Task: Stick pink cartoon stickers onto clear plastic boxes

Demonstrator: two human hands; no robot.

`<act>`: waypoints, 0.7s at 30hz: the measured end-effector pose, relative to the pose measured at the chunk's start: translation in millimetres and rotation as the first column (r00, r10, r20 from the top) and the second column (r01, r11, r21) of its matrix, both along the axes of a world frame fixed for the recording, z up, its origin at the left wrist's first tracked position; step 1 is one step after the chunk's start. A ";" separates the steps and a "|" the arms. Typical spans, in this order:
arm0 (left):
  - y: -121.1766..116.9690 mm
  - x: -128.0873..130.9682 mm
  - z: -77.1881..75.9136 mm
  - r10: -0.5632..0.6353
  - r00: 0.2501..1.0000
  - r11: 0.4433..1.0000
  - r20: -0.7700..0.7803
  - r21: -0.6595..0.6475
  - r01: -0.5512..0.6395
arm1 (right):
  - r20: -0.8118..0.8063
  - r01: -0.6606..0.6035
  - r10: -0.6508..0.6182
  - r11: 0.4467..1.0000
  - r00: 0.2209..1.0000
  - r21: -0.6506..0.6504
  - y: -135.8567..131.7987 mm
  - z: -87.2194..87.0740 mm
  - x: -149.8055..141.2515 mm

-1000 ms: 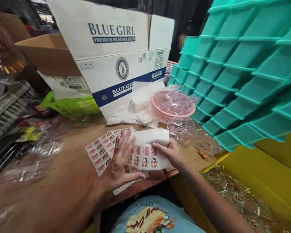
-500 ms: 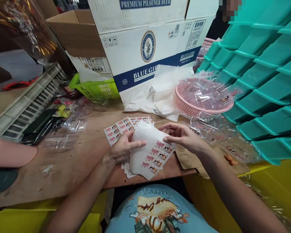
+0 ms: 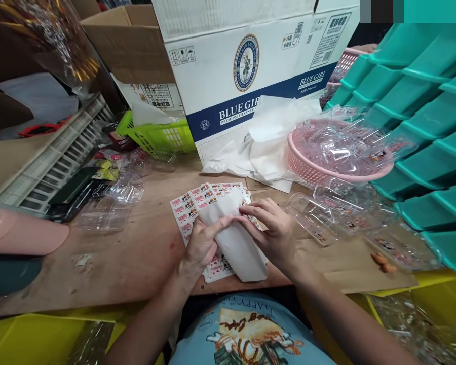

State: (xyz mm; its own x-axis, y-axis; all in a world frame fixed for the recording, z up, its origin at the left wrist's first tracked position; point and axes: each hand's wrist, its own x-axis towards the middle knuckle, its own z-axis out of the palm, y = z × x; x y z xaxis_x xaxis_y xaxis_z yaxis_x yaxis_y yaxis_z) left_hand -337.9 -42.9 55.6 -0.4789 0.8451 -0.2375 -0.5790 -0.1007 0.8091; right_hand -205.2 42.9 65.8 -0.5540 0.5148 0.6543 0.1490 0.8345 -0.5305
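A sticker sheet (image 3: pixel 240 248) is bent over between my hands, its white backing facing up. My left hand (image 3: pixel 202 242) grips its left side, thumb on top. At the upper right edge of the sheet, my right hand (image 3: pixel 270 230) is closed in a pinch, thumb and fingertips together; whether a sticker is between them is too small to make out. Under the sheet lie fanned-out sticker sheets (image 3: pixel 183 209) printed with cartoon cats and pink lettering. Several clear plastic boxes (image 3: pixel 313 223) with cat stickers on them lie to the right of my right hand.
A pink basket (image 3: pixel 302 161) heaped with clear boxes stands at the back right, beside stacked teal bins (image 3: pixel 433 167). Crumpled white paper (image 3: pixel 268 152) lies before a big beer carton (image 3: pixel 213 71). A green basket (image 3: pixel 159 137) and a pink bottle-like object (image 3: pixel 26 231) are on the left.
The sheet has been bent over, so its printed stickers no longer face me. My right hand has closed in towards my left thumb. The view has shifted slightly.
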 end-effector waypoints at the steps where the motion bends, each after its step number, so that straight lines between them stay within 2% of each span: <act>1: -0.7 0.8 -0.9 -0.004 1.000 1.000 -0.003 0.010 0.004 | -0.003 0.004 -0.004 1.000 1.000 -0.016 0.2 -1.1 -0.6; 8: -0.9 9.0 -1.9 0.005 0.999 0.999 -0.043 0.032 -0.004 | -0.052 -0.014 0.007 0.989 0.999 -0.145 7.2 1.8 2.2; 11: 0.7 10.4 -1.6 0.019 0.998 0.999 -0.054 0.039 -0.017 | -0.080 -0.023 0.011 0.988 0.997 -0.150 5.8 1.0 5.5; 16: 0.6 10.4 -6.9 -0.031 0.995 0.999 -0.096 0.040 0.035 | -0.112 -0.036 0.013 0.977 0.994 -0.208 0.2 -3.4 6.2; 19: 0.4 13.5 -10.5 -0.033 0.994 0.999 -0.108 0.022 0.035 | -0.102 -0.052 0.021 0.947 0.995 -0.317 0.3 -3.5 4.8; 21: 1.0 13.4 -12.3 -0.031 0.996 0.999 -0.088 0.012 0.032 | -0.116 -0.073 0.021 0.884 0.993 -0.462 5.0 -3.0 6.1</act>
